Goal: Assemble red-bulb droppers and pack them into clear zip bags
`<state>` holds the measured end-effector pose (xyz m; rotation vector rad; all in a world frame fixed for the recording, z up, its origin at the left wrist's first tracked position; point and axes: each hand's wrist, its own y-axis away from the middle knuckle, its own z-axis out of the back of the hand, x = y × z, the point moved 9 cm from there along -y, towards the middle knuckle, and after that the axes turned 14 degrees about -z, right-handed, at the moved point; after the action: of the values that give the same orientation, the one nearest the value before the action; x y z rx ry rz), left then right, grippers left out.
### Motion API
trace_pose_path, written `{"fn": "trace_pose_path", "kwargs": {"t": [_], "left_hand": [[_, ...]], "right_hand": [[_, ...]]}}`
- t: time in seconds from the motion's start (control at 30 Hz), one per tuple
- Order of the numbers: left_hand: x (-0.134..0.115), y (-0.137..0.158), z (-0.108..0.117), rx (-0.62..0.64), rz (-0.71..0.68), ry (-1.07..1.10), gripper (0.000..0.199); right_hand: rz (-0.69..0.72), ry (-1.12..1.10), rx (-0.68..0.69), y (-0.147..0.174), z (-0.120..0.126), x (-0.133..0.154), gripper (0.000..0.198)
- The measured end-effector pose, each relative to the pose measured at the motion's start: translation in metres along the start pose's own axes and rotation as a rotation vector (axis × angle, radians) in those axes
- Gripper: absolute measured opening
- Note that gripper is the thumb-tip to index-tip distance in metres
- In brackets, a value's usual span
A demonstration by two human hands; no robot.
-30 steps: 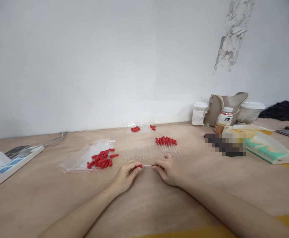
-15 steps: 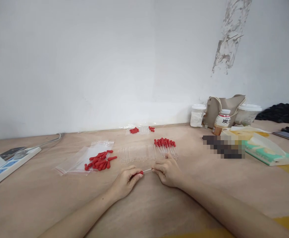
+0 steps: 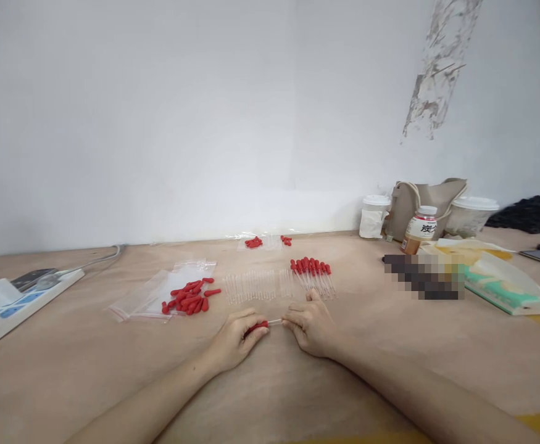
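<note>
My left hand (image 3: 238,338) pinches a red rubber bulb (image 3: 257,327) between thumb and fingers. A thin clear dropper tube (image 3: 274,322) runs from the bulb's end to my right hand (image 3: 310,325), whose fingertips are closed on it. Just beyond my hands lies a row of clear tubes (image 3: 253,286) side by side. Several droppers with red bulbs (image 3: 310,266) on their tubes are lined up at the right end of that row. To the left, a pile of loose red bulbs (image 3: 191,298) rests on clear plastic bags (image 3: 145,299).
Near the wall lies a clear packet (image 3: 270,242) with more red bulbs and tubes. A power strip (image 3: 33,306) is at the left. On the right stand a lidded cup (image 3: 374,217), a bottle (image 3: 418,230), a grey bag (image 3: 429,200) and a tissue pack (image 3: 513,287).
The view has shifted slightly. My hands are a little closer together, with less of the tube showing between them and more of the red bulb visible in my left hand.
</note>
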<state>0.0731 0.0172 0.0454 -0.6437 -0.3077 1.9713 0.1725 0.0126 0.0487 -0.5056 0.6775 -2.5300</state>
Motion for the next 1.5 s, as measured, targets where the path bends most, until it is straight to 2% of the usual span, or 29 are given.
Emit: {"fn": "trace_pose_path", "kwargs": {"t": [0.37, 0.53, 0.6, 0.67, 0.77, 0.83, 1.03, 1.13, 1.33, 1.5], "left_hand": [[0.001, 0.000, 0.003, 0.010, 0.004, -0.005, 0.025], [0.020, 0.009, 0.017, -0.168, 0.071, 0.009, 0.023], [0.032, 0.015, 0.019, -0.219, 0.132, 0.015, 0.035], [0.040, 0.019, 0.016, -0.203, 0.189, 0.031, 0.039], [0.040, 0.019, 0.010, -0.125, 0.207, 0.029, 0.029], [0.035, 0.016, 0.009, -0.092, 0.184, 0.009, 0.022], [0.029, 0.011, 0.008, -0.069, 0.158, 0.000, 0.017], [0.029, 0.011, 0.008, -0.068, 0.151, -0.005, 0.017], [0.027, 0.010, 0.008, -0.060, 0.128, 0.000, 0.018], [0.026, 0.010, 0.008, -0.055, 0.118, 0.001, 0.016]], "right_hand": [[0.029, 0.038, -0.008, -0.001, 0.001, 0.009, 0.019], [0.056, 0.151, -0.037, -0.003, 0.008, 0.014, 0.019], [-0.016, 0.176, -0.043, -0.005, 0.011, 0.005, 0.019], [-0.173, 0.167, -0.059, -0.007, 0.015, -0.016, 0.020], [-0.451, 0.121, -0.072, -0.010, 0.017, -0.054, 0.024], [-0.561, 0.109, -0.056, -0.015, 0.013, -0.071, 0.029], [-0.679, 0.216, -0.015, -0.042, 0.000, -0.084, 0.030], [-0.727, 0.239, 0.010, -0.046, -0.006, -0.083, 0.028], [-0.732, 0.246, -0.063, -0.044, -0.001, -0.079, 0.034], [-0.716, 0.270, -0.089, -0.059, -0.008, -0.071, 0.033]]}}
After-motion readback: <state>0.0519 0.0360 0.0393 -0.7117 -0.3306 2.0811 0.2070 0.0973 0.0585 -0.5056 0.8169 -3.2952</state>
